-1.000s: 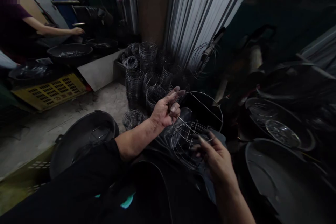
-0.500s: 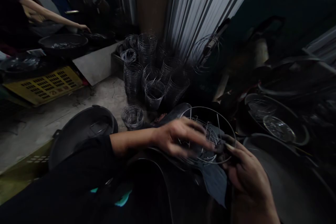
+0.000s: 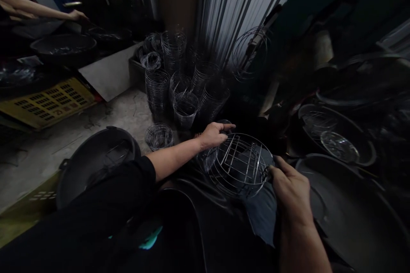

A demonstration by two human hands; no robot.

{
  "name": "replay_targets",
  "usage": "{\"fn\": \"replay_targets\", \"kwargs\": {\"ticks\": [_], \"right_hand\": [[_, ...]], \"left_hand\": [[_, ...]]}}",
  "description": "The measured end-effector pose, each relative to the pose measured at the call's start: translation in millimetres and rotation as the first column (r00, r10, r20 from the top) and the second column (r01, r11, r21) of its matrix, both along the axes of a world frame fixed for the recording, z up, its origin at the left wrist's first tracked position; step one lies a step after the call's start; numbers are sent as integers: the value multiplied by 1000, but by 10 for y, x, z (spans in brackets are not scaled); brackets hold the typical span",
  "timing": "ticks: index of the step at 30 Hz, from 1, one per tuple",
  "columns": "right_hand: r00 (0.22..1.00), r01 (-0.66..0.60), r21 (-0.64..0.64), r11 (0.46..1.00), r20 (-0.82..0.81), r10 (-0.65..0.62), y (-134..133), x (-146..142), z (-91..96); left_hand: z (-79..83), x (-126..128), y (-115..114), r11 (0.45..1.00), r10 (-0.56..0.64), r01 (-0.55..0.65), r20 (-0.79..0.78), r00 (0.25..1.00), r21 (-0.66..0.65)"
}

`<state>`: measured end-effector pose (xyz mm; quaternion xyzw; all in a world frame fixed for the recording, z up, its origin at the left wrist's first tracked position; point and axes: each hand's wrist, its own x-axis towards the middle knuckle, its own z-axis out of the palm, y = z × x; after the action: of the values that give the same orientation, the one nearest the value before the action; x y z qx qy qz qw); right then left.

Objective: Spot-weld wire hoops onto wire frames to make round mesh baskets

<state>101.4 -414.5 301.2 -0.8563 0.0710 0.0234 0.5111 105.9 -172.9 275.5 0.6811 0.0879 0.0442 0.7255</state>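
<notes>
A round wire rack (image 3: pixel 245 160) with a ring rim and straight cross wires is tilted over my lap. My right hand (image 3: pixel 292 185) is closed on its right edge, thumb on top. At the rack's far left edge is my left hand (image 3: pixel 214 135), its index finger stretched out to the right and the thumb beside the rim. I cannot tell whether that hand touches the wire. Beneath the rack lies a grey-blue cloth (image 3: pixel 261 217) on dark material.
Tall stacks of wire rings (image 3: pixel 156 94) stand ahead. A dark basin (image 3: pixel 96 162) holds wire pieces at left; another large basin (image 3: pixel 346 213) is at right. A yellow crate (image 3: pixel 53 100) and a co-worker's hand (image 3: pixel 78 15) are at far left.
My left hand has moved from over the rack to its far left edge. The rack has come down flatter and left, with my right hand at its right side.
</notes>
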Motion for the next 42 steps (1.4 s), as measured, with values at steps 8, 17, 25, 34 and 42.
{"fn": "replay_targets", "kwargs": {"ticks": [8,17,25,34,42], "right_hand": [[987,-158,-228,961,-7,160,-60,231,-70],[950,-310,-603,735,-227,214,-26,147,162],[970,-218,-546,809,-33,240,-56,-195,-88],[963,-91,-721,687,111,245,33,-282,-127],[996,-39,-402,915,60,69,10,-323,-345]], "left_hand": [[-107,-7,7,997,20,-22,-34,999,-74],[-131,-53,45,962,10,-49,-145,989,-268],[-146,-110,36,935,-9,-45,-150,989,-352],[-148,-20,-22,924,-12,-44,-144,989,-379],[-269,-232,-22,922,18,-63,-120,993,-382]]}}
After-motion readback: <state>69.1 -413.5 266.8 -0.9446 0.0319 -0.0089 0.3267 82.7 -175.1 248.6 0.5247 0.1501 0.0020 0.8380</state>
